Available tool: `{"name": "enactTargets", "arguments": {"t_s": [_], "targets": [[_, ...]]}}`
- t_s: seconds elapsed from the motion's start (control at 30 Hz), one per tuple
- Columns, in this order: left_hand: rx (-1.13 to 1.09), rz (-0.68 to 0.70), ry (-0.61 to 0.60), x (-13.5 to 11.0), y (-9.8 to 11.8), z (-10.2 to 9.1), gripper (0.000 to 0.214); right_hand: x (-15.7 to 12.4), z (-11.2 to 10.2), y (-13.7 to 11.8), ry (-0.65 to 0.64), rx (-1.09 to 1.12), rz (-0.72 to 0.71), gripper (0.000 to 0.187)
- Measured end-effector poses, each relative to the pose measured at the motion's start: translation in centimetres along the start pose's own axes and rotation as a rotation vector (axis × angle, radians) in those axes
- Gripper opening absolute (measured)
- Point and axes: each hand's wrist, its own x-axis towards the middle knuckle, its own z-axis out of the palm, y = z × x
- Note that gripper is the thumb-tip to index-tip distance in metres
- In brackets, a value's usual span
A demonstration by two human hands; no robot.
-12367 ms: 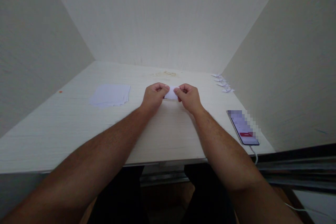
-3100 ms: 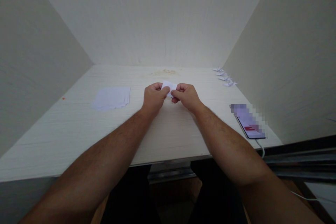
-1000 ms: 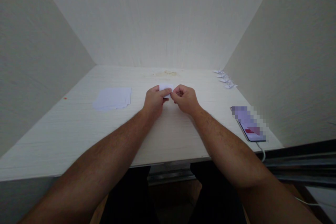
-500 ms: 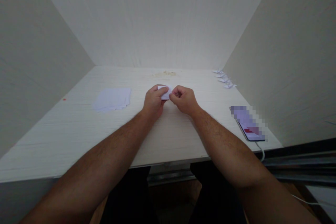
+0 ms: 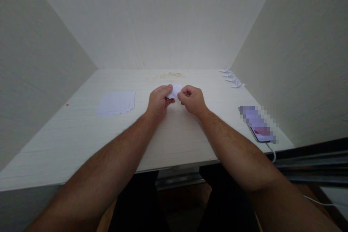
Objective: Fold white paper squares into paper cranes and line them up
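Observation:
A small folded piece of white paper (image 5: 175, 91) is pinched between both of my hands, just above the middle of the pale wooden table (image 5: 174, 134). My left hand (image 5: 159, 100) grips its left edge with thumb and fingers closed. My right hand (image 5: 192, 99) pinches its right edge with curled fingers. Most of the paper is hidden behind my fingers.
A stack of white sheets (image 5: 115, 102) lies to the left. Several small folded paper figures (image 5: 232, 78) line the right wall at the back. A phone (image 5: 258, 123) with a white cable (image 5: 272, 151) lies at the right edge. Walls close three sides.
The paper has been folded smaller since the earliest frame. Over the last second my hands have stayed together and shifted their pinch slightly on the paper.

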Motion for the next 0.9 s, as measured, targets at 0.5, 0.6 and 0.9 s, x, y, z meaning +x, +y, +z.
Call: {"name": "enactTargets", "arguments": {"t_s": [0.5,0.6,0.9], "targets": [[0.233,0.134,0.056,0.1,-0.8,-0.1,0.010,0.0,0.0,-0.7,-0.062,0.124,0.045,0.016],[0.249,0.167,0.106,0.2,-1.0,-0.1,0.009,0.0,0.1,-0.9,-0.084,0.171,0.069,0.010],[0.202,0.190,0.198,0.6,-0.9,-0.3,0.011,0.6,0.3,0.2,-0.128,0.327,0.121,0.014]]}}
